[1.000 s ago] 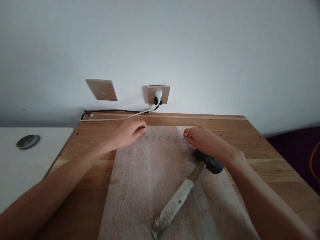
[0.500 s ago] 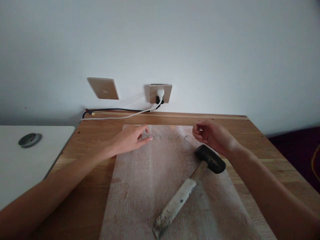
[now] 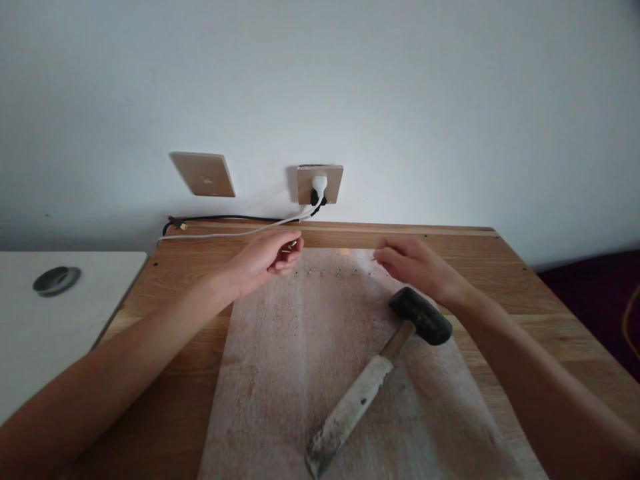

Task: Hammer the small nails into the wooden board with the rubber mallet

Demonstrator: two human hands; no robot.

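Note:
My left hand [image 3: 265, 260] is curled above the board's far left corner, its fingers closed on small shiny metal pieces that look like nails [image 3: 290, 248]. Past the row's right end, my right hand [image 3: 413, 263] pinches a thin, small piece at its fingertips, apparently a nail [image 3: 373, 259]. Between the hands, several small nails [image 3: 339, 271] stand in a row on the whitish wooden board [image 3: 265, 387], with dark dots like holes at both ends. A mallet with a black head [image 3: 421, 317] and a worn, pale-wrapped handle [image 3: 350, 413] lies diagonally on the board, below my right hand.
The board rests on a wooden tabletop [image 3: 540, 327] against a white wall. White and black cables [image 3: 225, 235] run along the back edge to a plugged socket [image 3: 320, 185]. At left, a white surface [image 3: 30, 353] carries a round dark object [image 3: 56, 280].
My left hand has lifted off the row's left end and closed, with metal pieces now showing in it. The right fingers have moved slightly left into a pinch. The nails at both row ends are gone.

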